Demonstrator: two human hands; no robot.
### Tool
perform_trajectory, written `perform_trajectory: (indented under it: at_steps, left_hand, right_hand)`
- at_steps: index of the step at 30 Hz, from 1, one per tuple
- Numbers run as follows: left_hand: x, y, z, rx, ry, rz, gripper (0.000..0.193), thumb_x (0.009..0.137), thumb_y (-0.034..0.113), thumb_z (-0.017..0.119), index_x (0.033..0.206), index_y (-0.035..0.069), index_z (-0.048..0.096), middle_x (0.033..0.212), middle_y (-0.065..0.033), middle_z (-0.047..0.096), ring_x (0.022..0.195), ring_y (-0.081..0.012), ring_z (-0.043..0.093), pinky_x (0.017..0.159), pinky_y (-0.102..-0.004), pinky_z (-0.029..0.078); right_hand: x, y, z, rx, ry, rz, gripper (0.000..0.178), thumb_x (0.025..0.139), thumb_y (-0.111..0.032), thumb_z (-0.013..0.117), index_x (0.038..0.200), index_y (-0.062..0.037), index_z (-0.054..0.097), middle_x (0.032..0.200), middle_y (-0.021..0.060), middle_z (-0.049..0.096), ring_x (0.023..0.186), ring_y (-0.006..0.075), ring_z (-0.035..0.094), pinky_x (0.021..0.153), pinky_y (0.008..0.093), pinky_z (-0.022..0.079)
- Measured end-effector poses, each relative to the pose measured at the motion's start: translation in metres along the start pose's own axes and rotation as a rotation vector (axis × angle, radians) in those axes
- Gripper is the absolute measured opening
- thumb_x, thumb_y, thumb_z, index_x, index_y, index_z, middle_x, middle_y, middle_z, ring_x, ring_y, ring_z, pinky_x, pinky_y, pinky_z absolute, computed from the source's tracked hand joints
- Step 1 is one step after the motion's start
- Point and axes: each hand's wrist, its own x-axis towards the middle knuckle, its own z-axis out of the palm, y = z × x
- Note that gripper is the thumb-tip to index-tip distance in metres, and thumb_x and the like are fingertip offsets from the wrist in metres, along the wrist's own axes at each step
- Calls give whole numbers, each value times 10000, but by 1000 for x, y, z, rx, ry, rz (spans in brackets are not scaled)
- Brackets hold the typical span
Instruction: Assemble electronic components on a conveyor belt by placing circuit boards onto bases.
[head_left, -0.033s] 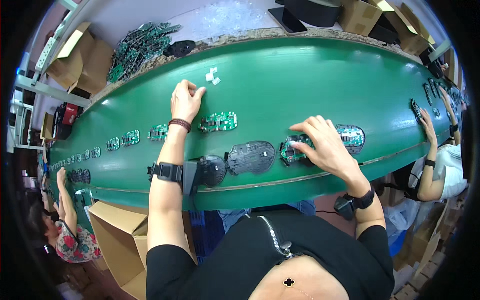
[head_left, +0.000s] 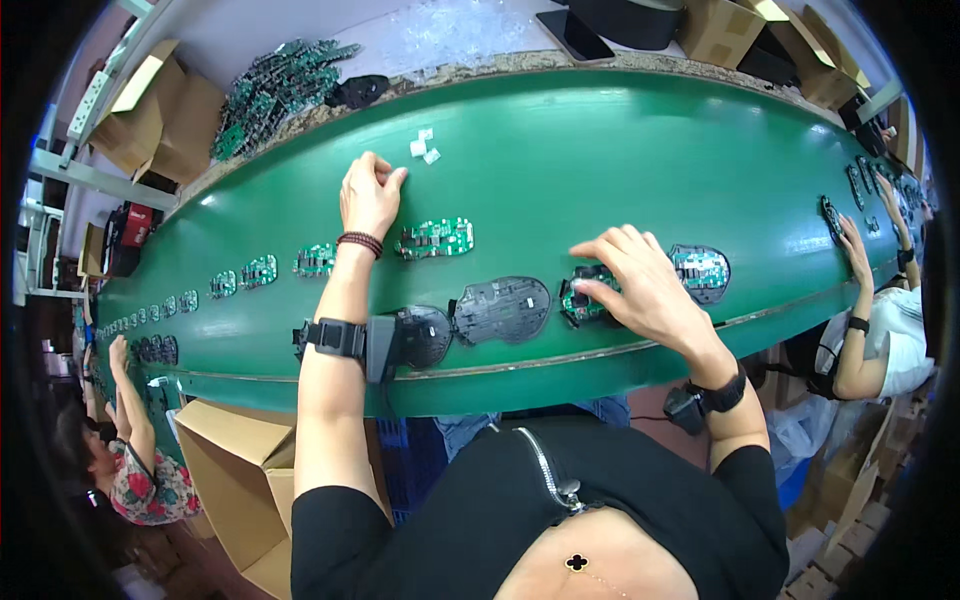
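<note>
My left hand (head_left: 370,198) hovers over the green belt with its thumb and fingers curled together. Whatever lies between those fingertips is too small to make out. Just beyond it are small white squares (head_left: 424,147), and to its right lies a green circuit board (head_left: 437,238). My right hand (head_left: 640,285) has its fingers spread, the thumb touching a circuit board in a black shell (head_left: 590,300); the hand hides part of it. Further right sits another shell with a board (head_left: 702,272). Two bare black plastic shells, one (head_left: 502,310) fully visible and one (head_left: 422,337) partly behind my left wristband, lie near the belt's front edge.
A row of circuit boards (head_left: 258,270) stretches left along the belt (head_left: 600,140). Behind it lie a heap of boards (head_left: 285,90), clear plastic bits (head_left: 455,35) and a dark phone (head_left: 574,36). An open carton (head_left: 235,435) stands at front left. Co-workers' hands (head_left: 852,250) work at both ends.
The view has shifted very slightly. Both hands keep the same poses, and none of the boards or shells has visibly moved on the belt.
</note>
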Motion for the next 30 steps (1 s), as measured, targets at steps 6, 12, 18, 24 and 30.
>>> perform_trajectory:
  at_steps: [6, 12, 18, 24, 30]
  left_hand:
    - [1, 0, 4, -160, -35, 110, 138, 830, 58, 769, 935, 15, 691, 878, -124, 646, 798, -261, 683, 763, -386, 553]
    - [-8, -6, 8, -94, 65, 106, 92, 834, 80, 770, 880, 27, 710, 876, -113, 654, 802, -253, 678, 768, -381, 554]
    - [-60, 38, -28, -291, -100, 282, 108, 850, 114, 757, 901, 30, 715, 880, -96, 656, 835, -240, 653, 782, -366, 521]
    - [-154, 93, -16, -278, -281, 510, 123, 811, 46, 757, 900, 55, 673, 920, -82, 627, 930, -277, 581, 841, -382, 424]
    - [-168, 96, -2, -188, -244, 466, 141, 795, 39, 760, 898, 54, 665, 930, -74, 606, 920, -270, 559, 816, -379, 402]
  right_hand:
    - [56, -27, 15, 53, -69, -107, 342, 950, -284, 696, 1212, -74, 632, 1082, 98, 613, 1041, 293, 570, 928, 406, 448]
    - [128, -31, 83, -4, -62, -226, 481, 866, -312, 766, 1243, -59, 608, 1147, 151, 580, 1135, 344, 546, 970, 441, 456]
    - [111, -1, 61, -81, -122, -120, 471, 831, -268, 774, 1230, -63, 630, 1147, 161, 593, 1158, 349, 543, 1007, 452, 438]
    - [59, 33, 26, -17, -61, 43, 489, 818, -239, 795, 1256, -91, 634, 1139, 133, 583, 1128, 329, 554, 1002, 427, 454]
    - [46, 32, 21, -30, -13, 34, 477, 833, -224, 799, 1266, -113, 632, 1141, 114, 572, 1110, 308, 557, 994, 414, 457]
